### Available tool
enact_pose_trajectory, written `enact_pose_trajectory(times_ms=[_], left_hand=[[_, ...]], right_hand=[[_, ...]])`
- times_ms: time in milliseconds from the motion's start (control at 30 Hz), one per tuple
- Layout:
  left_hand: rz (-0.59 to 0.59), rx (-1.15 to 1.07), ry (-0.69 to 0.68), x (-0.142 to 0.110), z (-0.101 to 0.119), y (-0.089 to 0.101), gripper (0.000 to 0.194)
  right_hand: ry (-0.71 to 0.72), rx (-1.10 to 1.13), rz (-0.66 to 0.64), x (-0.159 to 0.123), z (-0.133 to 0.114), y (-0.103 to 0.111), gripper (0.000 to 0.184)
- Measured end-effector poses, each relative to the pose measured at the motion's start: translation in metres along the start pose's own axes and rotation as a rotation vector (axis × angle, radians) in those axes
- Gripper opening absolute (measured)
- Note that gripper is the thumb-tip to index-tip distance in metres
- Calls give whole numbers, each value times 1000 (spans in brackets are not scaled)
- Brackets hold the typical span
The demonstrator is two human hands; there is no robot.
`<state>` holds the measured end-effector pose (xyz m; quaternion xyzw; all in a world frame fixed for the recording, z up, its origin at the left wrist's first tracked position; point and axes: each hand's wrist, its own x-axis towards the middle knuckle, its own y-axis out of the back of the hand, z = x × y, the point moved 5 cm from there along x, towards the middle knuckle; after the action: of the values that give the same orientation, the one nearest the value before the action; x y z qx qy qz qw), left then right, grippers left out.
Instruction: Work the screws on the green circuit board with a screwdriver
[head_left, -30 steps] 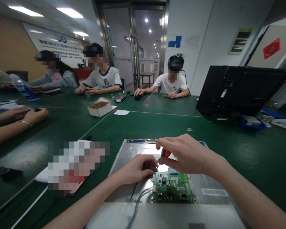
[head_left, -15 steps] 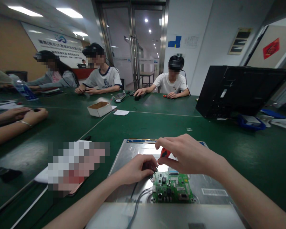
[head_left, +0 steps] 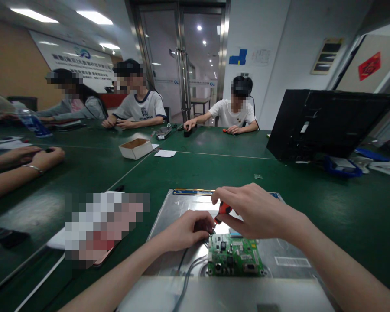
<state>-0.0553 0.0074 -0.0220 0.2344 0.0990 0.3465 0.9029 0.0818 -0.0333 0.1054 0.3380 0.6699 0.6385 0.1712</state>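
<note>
A silver metal panel lies flat on the green table in front of me, with a green circuit board mounted on it. My right hand is closed round a small screwdriver with a red handle, its tip pointing down at the board's top left corner. My left hand is curled beside that corner, fingertips pinched near the screwdriver tip; what they hold is hidden. Grey cables run from the board toward me.
A black monitor shell stands at the right. A small open cardboard box and a white paper sit mid-table. Three people sit at the far side; another person's hands rest at the left. A blurred object lies left of the panel.
My hands stay in place on the board's corner; the right hand's fingers have shifted slightly round the red handle. The far person's hand moved a little on the table.
</note>
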Motion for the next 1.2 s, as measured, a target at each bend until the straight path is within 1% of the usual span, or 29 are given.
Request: enact_pose_trajectory(times_ms=[100,200,333,600,767,1067,1200], left_hand=[[12,-3,1,0,-1,0,20],[29,3,-6,0,1,0,17],[24,-14,-23,0,5,1,15],[11,-15,2,1,3,0,17],[3,-40,0,0,2,-1,22],[37,-43,-24,1,7,1,15],[26,-48,-17,0,5,1,18]], right_hand=[[-2,-12,2,1,1,0,13],[7,-6,-12,-1,0,1,12],[35,23,-18,-3,-1,2,16],[12,6,-4,0,1,-1,15],[9,-28,14,2,2,-2,11],[33,28,-33,-3,-2,1,18],[4,-6,-8,-1,2,-1,15]])
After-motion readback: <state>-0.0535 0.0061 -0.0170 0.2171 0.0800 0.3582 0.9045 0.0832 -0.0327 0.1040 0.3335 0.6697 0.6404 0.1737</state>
